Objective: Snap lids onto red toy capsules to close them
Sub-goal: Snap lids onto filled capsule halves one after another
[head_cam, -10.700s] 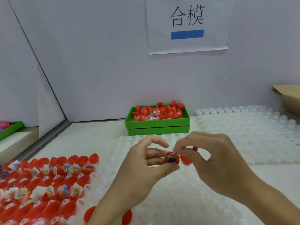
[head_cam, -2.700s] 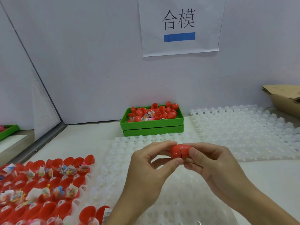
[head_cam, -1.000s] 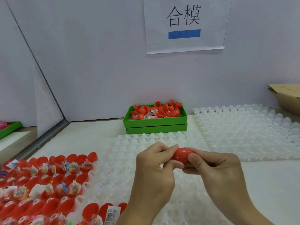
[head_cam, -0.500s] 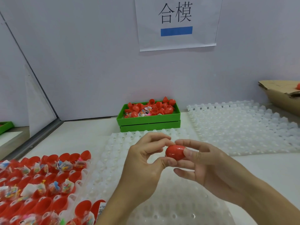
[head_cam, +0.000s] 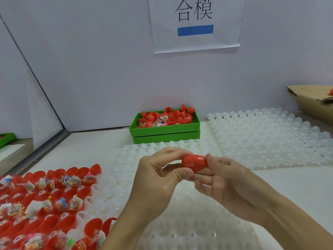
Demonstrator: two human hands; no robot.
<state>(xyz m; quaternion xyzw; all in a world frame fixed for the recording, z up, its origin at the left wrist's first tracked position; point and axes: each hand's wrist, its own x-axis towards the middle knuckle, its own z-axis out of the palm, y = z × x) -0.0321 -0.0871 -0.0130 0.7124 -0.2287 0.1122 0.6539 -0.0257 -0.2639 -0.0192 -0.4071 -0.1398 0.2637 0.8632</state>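
We hold a closed, glossy red plastic egg-shaped capsule [head_cam: 194, 162] between both hands, lifted above a translucent white plastic dimpled tray [head_cam: 189, 230] in front of us. Its long axis lies roughly level and runs left to right across the view, with one rounded end toward each hand; we cannot tell which end is the narrower. Our left hand [head_cam: 158, 179] pinches the capsule's left end, forefinger curled over the top and thumb pressing from below. Our right hand [head_cam: 227, 184] grips the right end, thumb [head_cam: 210, 160] on the upper side and the other fingers curled beneath it.

To the lower left, a tray of open red capsule halves [head_cam: 45, 201] stands in rows, many holding small packets of coloured toys. Near the back wall sits a green plastic bin [head_cam: 165, 131] heaped with loose red capsule parts and toy packets. A second white dimpled tray [head_cam: 270, 138] lies to the right, with a brown cardboard box [head_cam: 313, 103] just beyond it. A white paper sign [head_cam: 196, 24] with black characters and a blue bar hangs on the wall.
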